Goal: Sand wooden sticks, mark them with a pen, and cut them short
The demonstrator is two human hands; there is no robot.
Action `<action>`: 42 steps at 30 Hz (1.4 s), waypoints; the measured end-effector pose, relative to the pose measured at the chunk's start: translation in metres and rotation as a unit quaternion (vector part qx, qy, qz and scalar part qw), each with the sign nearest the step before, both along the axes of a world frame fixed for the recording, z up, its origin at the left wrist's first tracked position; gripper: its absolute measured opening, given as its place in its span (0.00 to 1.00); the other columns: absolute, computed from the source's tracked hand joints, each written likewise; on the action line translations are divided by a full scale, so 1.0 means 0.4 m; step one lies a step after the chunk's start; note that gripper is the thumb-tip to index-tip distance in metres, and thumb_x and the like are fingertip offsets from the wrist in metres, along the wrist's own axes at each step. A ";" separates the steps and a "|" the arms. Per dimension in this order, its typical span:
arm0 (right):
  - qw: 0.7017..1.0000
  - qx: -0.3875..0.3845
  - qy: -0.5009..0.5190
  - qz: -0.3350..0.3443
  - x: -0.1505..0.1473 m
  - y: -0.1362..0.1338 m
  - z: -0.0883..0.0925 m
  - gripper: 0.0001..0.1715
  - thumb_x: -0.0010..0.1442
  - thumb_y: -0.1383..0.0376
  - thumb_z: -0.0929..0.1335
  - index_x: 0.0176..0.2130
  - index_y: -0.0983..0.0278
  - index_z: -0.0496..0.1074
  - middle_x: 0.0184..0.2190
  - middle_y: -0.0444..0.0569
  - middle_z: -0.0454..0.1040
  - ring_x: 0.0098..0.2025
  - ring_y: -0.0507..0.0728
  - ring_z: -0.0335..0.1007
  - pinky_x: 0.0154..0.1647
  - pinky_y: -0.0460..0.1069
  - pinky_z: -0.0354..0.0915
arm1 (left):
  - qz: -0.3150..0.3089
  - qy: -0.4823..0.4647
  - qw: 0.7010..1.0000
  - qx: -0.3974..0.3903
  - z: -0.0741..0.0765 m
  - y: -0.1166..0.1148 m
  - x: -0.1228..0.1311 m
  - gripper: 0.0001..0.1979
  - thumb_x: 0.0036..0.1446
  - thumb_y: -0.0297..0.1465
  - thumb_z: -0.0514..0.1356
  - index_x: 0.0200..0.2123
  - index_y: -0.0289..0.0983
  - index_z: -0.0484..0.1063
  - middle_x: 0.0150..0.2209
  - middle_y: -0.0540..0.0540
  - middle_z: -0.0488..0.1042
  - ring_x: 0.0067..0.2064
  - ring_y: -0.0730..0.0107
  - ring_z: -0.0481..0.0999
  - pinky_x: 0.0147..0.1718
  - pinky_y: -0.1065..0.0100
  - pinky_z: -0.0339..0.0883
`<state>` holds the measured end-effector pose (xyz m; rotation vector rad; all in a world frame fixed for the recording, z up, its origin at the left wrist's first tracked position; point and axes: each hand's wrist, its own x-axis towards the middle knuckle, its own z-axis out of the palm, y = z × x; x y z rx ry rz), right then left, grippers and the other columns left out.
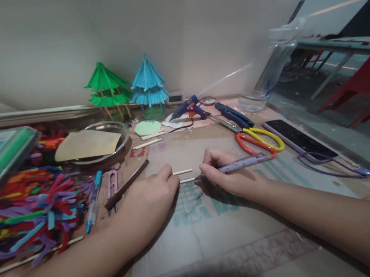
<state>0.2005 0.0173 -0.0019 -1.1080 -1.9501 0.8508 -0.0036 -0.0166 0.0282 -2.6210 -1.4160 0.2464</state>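
Note:
My left hand point(154, 198) lies closed on the work surface, fingers pressed down over two thin wooden sticks point(185, 171) whose ends stick out to the right. In my right hand point(226, 174) is a purple patterned pen point(243, 163), its tip at the end of the nearer stick. Below the sticks lies what looks like a clear set square point(190, 204), partly under my left hand. Beside my left wrist are a dark brown strip point(128, 185), a blue pen point(94, 201) and a pink clip-like tool point(112, 185).
Colourful pipe cleaners point(44, 213) and a plastic box point(2, 159) fill the left. At the back stand green point(105, 90) and blue point(148, 81) pavilion models and a glue gun point(189, 108). To the right lie scissors point(257, 140), a phone point(298, 138) and a clear bottle point(258, 96).

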 end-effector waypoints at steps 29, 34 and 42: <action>0.999 -0.008 0.037 -0.005 -0.004 -0.002 0.000 0.14 0.60 0.56 0.62 0.26 0.60 0.60 0.18 0.38 0.63 0.21 0.51 0.59 0.24 0.46 0.56 | 0.193 0.037 0.980 0.039 0.074 0.185 -0.064 0.15 0.63 0.37 0.59 0.49 0.35 0.71 0.48 0.43 0.74 0.46 0.63 0.76 0.45 0.55 0.73; 0.999 0.000 0.039 0.000 -0.004 -0.005 0.009 0.13 0.60 0.57 0.62 0.26 0.60 0.61 0.17 0.38 0.62 0.20 0.50 0.58 0.23 0.46 0.55 | 0.201 0.016 0.979 0.024 0.070 0.200 -0.068 0.16 0.63 0.37 0.59 0.51 0.35 0.70 0.50 0.42 0.73 0.47 0.61 0.75 0.45 0.55 0.73; 0.994 0.000 0.098 -0.040 -0.008 -0.005 0.001 0.14 0.59 0.55 0.65 0.29 0.62 0.69 0.22 0.42 0.69 0.23 0.51 0.64 0.24 0.46 0.60 | 0.176 -0.122 0.974 0.075 0.074 0.183 -0.054 0.11 0.64 0.28 0.54 0.41 0.28 0.74 0.45 0.32 0.76 0.47 0.52 0.77 0.47 0.54 0.70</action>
